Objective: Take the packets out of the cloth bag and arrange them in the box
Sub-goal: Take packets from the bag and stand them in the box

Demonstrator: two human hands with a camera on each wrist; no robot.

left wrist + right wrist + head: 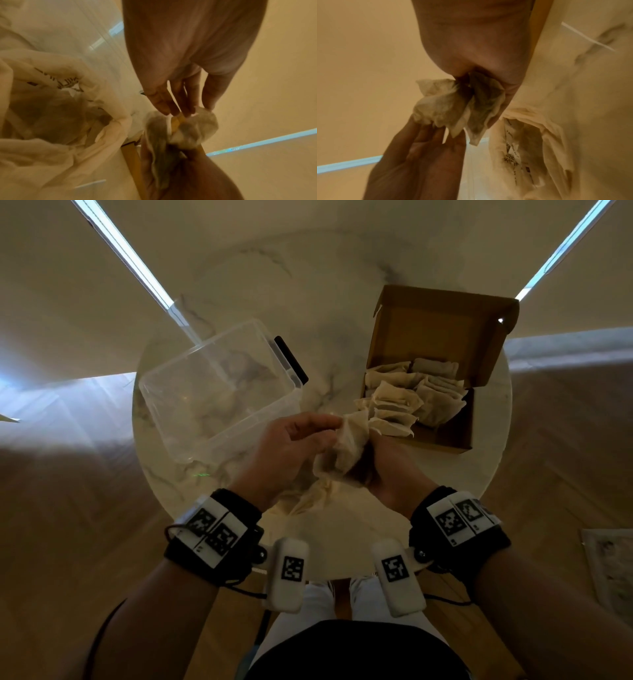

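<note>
Crumpled packets [344,446] at frame centre, clutched in the right hand [383,470] and pinched by the left hand [294,440] fingertips, could slip onto the table (soft, bunched paper) before reaching the cardboard box [455,436] at upper right

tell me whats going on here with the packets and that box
A person is moving packets from a cloth bag into a cardboard box. The right hand grips a bunch of packets above the marble table, while the left hand pinches one of them with its fingers. The box, lid open, already holds rows of packets. A clear plastic tub sits to its left.
</note>
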